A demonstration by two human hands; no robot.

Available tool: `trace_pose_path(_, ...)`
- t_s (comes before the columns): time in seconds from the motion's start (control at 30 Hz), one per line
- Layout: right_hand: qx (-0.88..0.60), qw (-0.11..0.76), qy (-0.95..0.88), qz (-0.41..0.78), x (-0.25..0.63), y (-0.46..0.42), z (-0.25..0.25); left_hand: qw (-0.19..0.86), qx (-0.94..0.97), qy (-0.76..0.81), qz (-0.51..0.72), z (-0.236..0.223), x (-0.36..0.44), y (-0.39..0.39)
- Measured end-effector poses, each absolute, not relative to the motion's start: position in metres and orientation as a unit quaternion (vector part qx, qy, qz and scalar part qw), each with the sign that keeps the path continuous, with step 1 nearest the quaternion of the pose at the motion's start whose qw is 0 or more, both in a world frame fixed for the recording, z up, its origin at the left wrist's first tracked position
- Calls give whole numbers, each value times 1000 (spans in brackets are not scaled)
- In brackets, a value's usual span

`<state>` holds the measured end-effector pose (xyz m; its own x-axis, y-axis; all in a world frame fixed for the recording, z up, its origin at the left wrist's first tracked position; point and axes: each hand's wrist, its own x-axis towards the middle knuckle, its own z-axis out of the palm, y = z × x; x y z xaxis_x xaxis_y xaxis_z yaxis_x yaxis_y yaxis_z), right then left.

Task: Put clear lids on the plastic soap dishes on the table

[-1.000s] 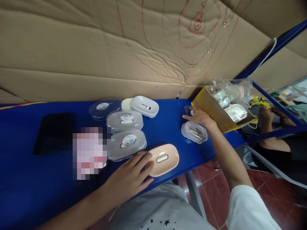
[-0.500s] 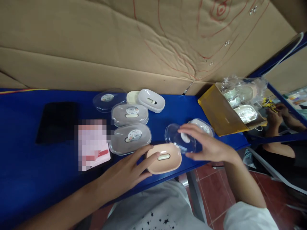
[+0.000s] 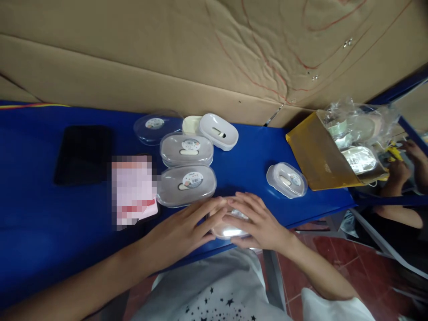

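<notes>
A pink soap box (image 3: 230, 231) with a clear lid on it lies at the near edge of the blue table (image 3: 40, 227). My left hand (image 3: 187, 229) rests against its left side with fingers stretched out. On top of the lid, my right hand (image 3: 256, 220) presses down with flat, spread fingers. Most of the box is hidden under both hands. Just behind it lie two lidded boxes (image 3: 186, 185), one behind the other, and a single lidded white box (image 3: 286, 179) sits to the right.
A loose clear lid (image 3: 154, 126), a white tray (image 3: 219, 130) and a cream piece (image 3: 191, 124) lie near the cardboard wall. A black flat item (image 3: 83, 154) is at left. A yellow carton (image 3: 309, 156) of bagged boxes sits right. Another person's hands (image 3: 406, 160) show at far right.
My right hand carried the clear lid from the right and set it down on the pink box. My left hand stayed at the box's left side.
</notes>
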<state>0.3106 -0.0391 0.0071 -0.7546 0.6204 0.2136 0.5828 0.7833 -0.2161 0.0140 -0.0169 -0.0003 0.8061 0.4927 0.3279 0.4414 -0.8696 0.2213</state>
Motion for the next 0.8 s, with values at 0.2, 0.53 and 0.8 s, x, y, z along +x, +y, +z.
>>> trace_pose_path(0.2, -318, 125, -937, 78, 311, -40, 9, 112, 936, 253, 217, -2, 16, -17)
trace_pose_path(0.53, -439, 162, -879, 86, 298, 58, 56, -31, 941, 264, 210, -6, 22, -24)
trace_pose_path(0.8, -535, 15, -843, -55, 277, 116, 27, -42, 917, 321, 235, 2, 26, -25)
